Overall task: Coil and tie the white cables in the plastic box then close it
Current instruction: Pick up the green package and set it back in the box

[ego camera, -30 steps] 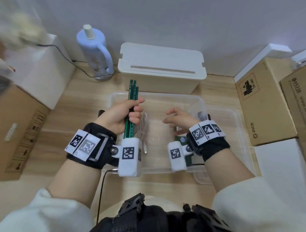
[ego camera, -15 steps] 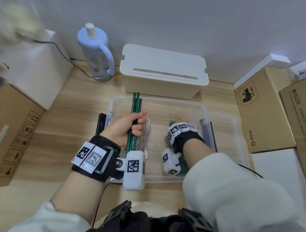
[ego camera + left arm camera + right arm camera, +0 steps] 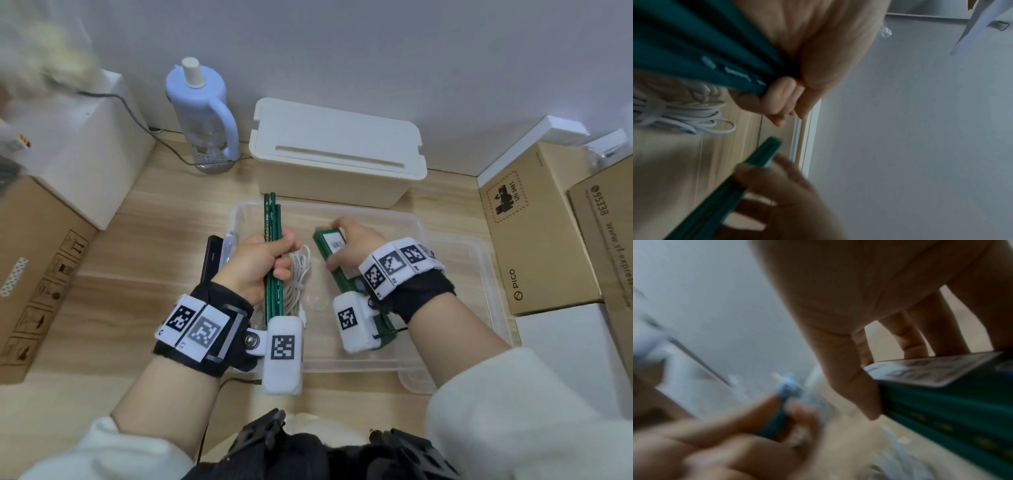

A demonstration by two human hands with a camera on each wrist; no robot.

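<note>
A clear plastic box (image 3: 424, 226) stands open on the wooden table. Inside it lies a bundle of white cable (image 3: 297, 284) (image 3: 680, 118). My left hand (image 3: 260, 263) (image 3: 789, 91) grips a bunch of green pencils (image 3: 272, 222) (image 3: 694, 53) upright over the box's left side, just left of the cable. My right hand (image 3: 349, 246) (image 3: 869, 353) grips a green pencil box (image 3: 329, 245) (image 3: 945, 402) with a white label, lifted above the box's middle. The clear lid (image 3: 479, 274) lies under and to the right of the box.
A cream lidded box (image 3: 335, 144) stands behind the clear one, by the wall. A pale blue bottle (image 3: 202, 113) is at the back left. Cardboard boxes (image 3: 537, 226) line the right side, and another carton (image 3: 34, 267) sits on the left. A black phone (image 3: 211, 260) lies left of the box.
My right hand went down into the box, took hold of the green pencil box and lifted it. My left hand kept holding the pencils, nearly still.
</note>
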